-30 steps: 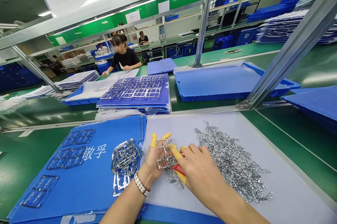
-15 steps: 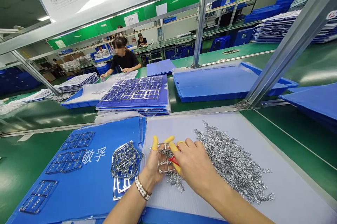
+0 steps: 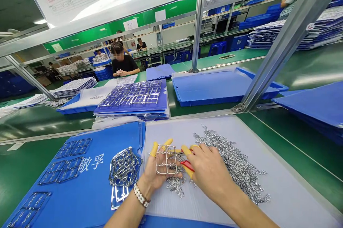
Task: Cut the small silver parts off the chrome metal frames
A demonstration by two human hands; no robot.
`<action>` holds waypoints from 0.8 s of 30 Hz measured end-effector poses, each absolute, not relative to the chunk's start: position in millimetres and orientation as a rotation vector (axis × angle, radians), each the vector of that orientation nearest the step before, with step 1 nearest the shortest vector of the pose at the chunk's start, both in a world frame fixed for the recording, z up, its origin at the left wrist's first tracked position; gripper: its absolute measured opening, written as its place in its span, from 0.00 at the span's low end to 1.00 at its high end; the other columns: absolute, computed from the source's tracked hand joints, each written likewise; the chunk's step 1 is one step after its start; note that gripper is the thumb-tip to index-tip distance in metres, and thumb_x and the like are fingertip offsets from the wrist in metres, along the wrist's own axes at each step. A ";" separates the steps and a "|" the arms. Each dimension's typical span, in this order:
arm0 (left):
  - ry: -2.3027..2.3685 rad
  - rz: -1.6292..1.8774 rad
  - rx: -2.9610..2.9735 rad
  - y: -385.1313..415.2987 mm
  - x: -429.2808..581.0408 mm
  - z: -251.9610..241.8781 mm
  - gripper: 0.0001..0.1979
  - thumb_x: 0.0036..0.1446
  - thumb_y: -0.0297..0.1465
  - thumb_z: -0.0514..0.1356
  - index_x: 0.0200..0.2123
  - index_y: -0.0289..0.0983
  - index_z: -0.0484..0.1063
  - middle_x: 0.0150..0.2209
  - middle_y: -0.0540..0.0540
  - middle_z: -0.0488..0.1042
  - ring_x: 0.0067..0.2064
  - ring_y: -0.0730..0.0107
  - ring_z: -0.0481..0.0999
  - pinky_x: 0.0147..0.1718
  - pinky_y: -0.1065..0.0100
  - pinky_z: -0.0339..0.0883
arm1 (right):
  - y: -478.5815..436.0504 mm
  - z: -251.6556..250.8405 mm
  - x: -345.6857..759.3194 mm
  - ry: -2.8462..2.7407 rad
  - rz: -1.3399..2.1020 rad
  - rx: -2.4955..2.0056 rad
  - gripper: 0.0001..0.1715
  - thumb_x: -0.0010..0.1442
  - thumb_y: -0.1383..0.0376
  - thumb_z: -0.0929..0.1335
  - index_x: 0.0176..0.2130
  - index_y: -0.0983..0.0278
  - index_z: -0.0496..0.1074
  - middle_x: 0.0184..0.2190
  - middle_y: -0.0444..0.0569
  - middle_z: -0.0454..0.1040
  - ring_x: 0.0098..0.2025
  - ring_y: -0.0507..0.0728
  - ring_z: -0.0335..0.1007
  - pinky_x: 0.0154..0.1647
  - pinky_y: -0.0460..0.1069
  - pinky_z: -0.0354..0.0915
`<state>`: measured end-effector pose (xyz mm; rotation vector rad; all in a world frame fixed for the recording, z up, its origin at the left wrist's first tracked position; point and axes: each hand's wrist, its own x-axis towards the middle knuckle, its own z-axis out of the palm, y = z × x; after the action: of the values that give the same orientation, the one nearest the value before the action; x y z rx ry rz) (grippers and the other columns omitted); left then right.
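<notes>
My left hand [image 3: 154, 172], with yellow finger cots and a beaded bracelet, holds a small shiny metal frame [image 3: 165, 159] upright over a white sheet [image 3: 281, 199]. My right hand [image 3: 209, 172], also wearing yellow cots, grips red-handled cutters [image 3: 185, 164] whose tip touches the frame's right side. Beneath and to the right of both hands spreads a pile of small cut metal pieces [image 3: 235, 165]. A heap of empty metal frames [image 3: 124, 166] lies left of my left hand on a blue board [image 3: 66, 192].
A stack of blue sheets carrying metal frames [image 3: 136, 99] sits behind the work area, beside a blue tray [image 3: 222, 87]. Aluminium struts [image 3: 278, 42] cross at the right. A person in black [image 3: 122, 64] sits at the far bench among more stacks.
The frame in my left hand has tilted to face me more squarely, and the cutters have shifted slightly lower on its right side. The view has swung a little to the right.
</notes>
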<state>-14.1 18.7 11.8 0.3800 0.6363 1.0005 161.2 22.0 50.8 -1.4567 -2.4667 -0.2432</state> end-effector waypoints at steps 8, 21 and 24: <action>0.646 0.931 0.400 19.7 -13.5 6.1 0.36 0.57 0.55 0.48 0.61 0.39 0.61 0.43 0.37 0.75 0.34 0.59 0.76 0.32 0.59 0.71 | 21.0 50.8 155.6 -2.500 -0.237 -1.503 0.17 0.58 0.59 0.70 0.46 0.61 0.71 0.33 0.49 0.73 0.38 0.60 0.65 0.35 0.53 0.46; 0.695 0.938 0.439 17.0 -11.8 12.8 0.36 0.58 0.55 0.46 0.57 0.36 0.66 0.37 0.39 0.75 0.33 0.61 0.75 0.32 0.60 0.71 | 22.8 51.9 155.9 -2.531 -0.308 -1.452 0.13 0.58 0.62 0.68 0.44 0.62 0.71 0.32 0.49 0.72 0.38 0.61 0.64 0.35 0.55 0.47; 0.713 0.940 0.448 16.6 -11.5 14.1 0.34 0.59 0.55 0.46 0.56 0.37 0.67 0.40 0.39 0.75 0.33 0.63 0.74 0.32 0.61 0.70 | 22.3 54.1 154.2 -2.555 -0.315 -1.461 0.09 0.57 0.65 0.68 0.41 0.62 0.72 0.32 0.49 0.71 0.38 0.61 0.63 0.35 0.55 0.47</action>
<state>-11.5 16.6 14.1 0.4476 0.7127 0.9402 154.2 22.3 54.1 -1.4611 -2.5546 -0.3152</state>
